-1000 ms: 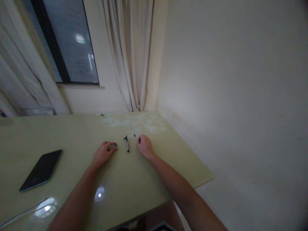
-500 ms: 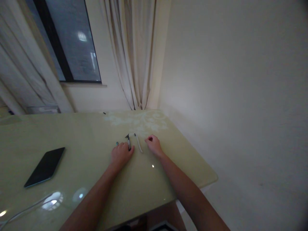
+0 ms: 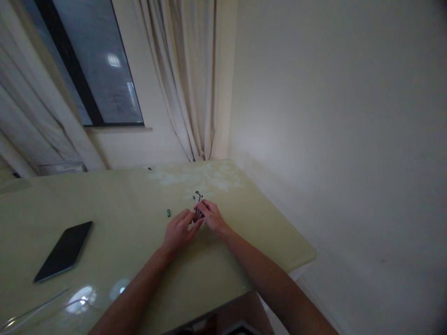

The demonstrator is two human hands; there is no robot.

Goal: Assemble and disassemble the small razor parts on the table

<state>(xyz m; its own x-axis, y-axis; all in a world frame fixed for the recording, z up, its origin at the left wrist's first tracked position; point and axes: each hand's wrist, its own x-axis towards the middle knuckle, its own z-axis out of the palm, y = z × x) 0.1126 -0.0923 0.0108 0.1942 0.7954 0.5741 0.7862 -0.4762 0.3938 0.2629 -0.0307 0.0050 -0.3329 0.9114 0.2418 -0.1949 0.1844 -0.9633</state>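
A slim silver-and-dark object (image 3: pixel 199 213), with a small dark curved end (image 3: pixel 198 193) pointing away from me, is between my two hands above the table; its kind is too small to tell. My left hand (image 3: pixel 179 228) grips its near part from the left, with thumb and fingers closed. From the right, my right hand (image 3: pixel 212 216) pinches the same object higher up. Left of my hands, a small dark-green cylinder (image 3: pixel 168 212) like a battery lies on the table. The white stick is mostly hidden behind my fingers.
A black tablet (image 3: pixel 64 251) lies on the glossy table (image 3: pixel 122 200) at the left. A pale cable (image 3: pixel 33 309) runs near the front left. A tiny dark piece (image 3: pixel 149 168) rests at the far edge. A wall (image 3: pixel 314 139) bounds the right side.
My left hand has lifted the slim object and moved right, uncovering the small green cylinder. My right hand has come left and now holds the object too.
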